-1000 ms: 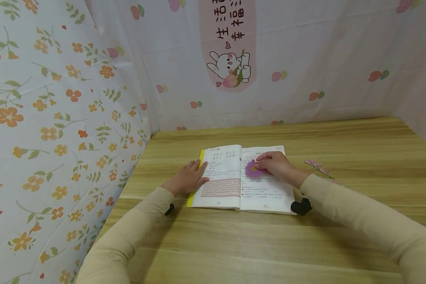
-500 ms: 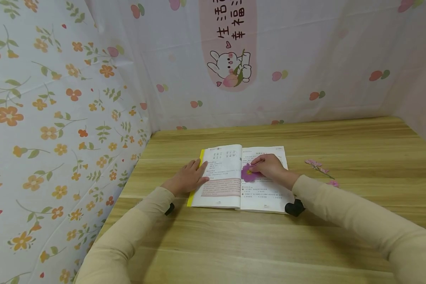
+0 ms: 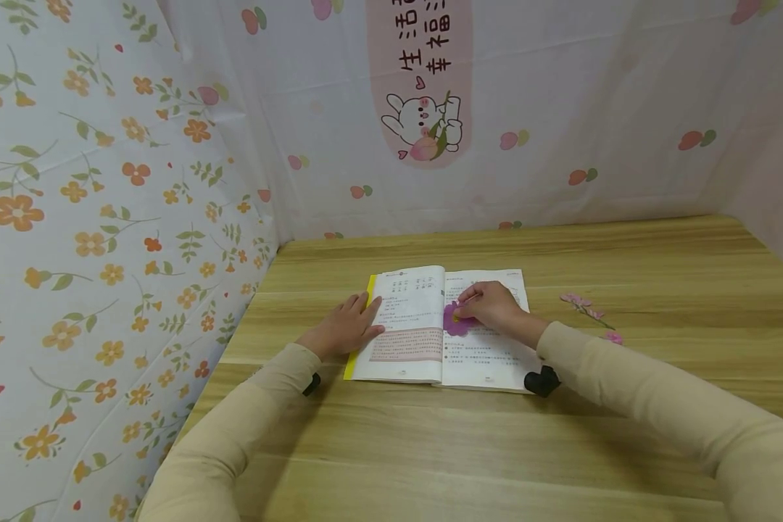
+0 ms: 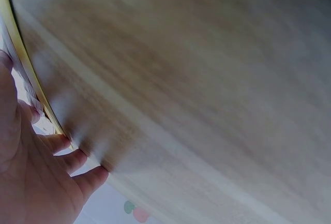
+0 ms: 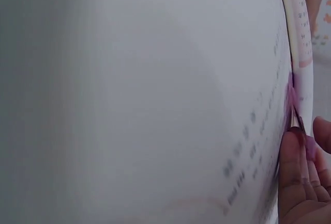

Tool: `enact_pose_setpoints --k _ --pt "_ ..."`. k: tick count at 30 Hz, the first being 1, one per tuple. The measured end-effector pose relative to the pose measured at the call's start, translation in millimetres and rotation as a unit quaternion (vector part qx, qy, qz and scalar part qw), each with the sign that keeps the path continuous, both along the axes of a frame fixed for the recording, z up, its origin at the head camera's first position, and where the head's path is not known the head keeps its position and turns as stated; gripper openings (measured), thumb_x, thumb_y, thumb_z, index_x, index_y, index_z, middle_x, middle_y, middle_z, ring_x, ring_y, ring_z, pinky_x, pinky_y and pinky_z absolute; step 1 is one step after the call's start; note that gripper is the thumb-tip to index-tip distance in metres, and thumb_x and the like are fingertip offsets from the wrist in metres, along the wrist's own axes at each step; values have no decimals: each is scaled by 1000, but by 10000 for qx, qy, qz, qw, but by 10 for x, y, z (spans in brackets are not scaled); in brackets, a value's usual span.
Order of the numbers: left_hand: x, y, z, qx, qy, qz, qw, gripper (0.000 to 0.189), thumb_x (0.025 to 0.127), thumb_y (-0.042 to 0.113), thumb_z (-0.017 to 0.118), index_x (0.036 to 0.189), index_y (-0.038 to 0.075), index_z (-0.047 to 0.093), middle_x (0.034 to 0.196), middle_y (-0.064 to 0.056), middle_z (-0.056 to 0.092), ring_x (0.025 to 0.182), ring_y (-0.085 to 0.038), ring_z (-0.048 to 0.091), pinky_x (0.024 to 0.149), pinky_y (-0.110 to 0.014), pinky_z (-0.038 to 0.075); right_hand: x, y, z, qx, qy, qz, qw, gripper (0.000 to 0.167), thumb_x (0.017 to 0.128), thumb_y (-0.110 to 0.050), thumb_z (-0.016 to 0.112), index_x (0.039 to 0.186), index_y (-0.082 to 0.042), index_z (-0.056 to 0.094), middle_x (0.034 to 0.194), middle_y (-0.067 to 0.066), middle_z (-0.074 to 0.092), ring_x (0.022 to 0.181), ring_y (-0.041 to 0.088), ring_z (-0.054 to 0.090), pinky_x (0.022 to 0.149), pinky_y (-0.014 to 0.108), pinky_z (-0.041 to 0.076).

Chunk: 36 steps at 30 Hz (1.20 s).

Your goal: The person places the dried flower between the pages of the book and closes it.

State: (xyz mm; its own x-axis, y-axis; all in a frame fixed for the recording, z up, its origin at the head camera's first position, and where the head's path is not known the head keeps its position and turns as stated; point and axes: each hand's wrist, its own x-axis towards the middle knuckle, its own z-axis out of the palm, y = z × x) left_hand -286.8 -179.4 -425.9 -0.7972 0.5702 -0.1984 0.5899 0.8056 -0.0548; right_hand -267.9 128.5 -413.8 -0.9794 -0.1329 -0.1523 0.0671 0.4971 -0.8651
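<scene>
An open book (image 3: 409, 368) with printed pages and a yellow cover edge lies on the table. My left hand (image 3: 344, 328) rests on its left edge, fingers extended over the page; in the left wrist view the fingertips (image 4: 92, 178) of that hand reach the wood. Above the right page, close to the spine, my right hand (image 3: 494, 306) pinches a purple flower (image 3: 454, 328) with a yellow centre between thumb and fingers. In the right wrist view the flower's petals (image 5: 290, 90) show edge-on near the book's fold. The hand covers part of the flower.
To the right of the book lie a sprig of small pink blossoms (image 3: 581, 301) with a green stem and a separate pink blossom (image 3: 613, 338). Flower-printed cloth (image 3: 104, 239) hangs at the left, and a second printed cloth (image 3: 535, 167) stands behind the wooden table (image 3: 470, 449).
My right hand has shifted left with the purple flower, bringing it next to the spine; over the last half second it has barely moved. The left hand has stayed in place.
</scene>
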Motion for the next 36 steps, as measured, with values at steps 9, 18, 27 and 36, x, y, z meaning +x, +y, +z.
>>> enact_pose_setpoints --k 9,18,27,36 --pt "3 5 7 -1 40 -33 10000 68 105 46 34 154 2 19 153 -27 23 139 -40 25 109 -51 28 -51 147 121 474 608 347 9964 28 88 -9 72 110 5 62 98 15 65 85 25 62 74 32 52" --pt "7 17 2 -136 83 9 9999 69 104 48 33 155 4 18 153 -25 22 139 -39 25 108 -51 30 -169 389 178 1304 1169 867 9807 45 89 -10 71 127 8 55 125 25 57 116 40 52 100 52 39" --pt "-8 12 -19 -109 40 46 9999 69 104 49 33 155 5 18 154 -25 22 139 -40 25 108 -51 30 -357 645 69 2482 1473 1452 9464 65 88 -22 75 139 6 46 138 27 49 129 43 43 105 55 33" --pt "-10 11 -28 -55 38 105 9999 69 104 49 34 155 5 18 154 -25 21 140 -39 23 109 -51 28 -422 803 -22 3562 1958 2204 8867 80 96 -45 58 145 11 32 149 33 30 138 47 26 110 57 21"
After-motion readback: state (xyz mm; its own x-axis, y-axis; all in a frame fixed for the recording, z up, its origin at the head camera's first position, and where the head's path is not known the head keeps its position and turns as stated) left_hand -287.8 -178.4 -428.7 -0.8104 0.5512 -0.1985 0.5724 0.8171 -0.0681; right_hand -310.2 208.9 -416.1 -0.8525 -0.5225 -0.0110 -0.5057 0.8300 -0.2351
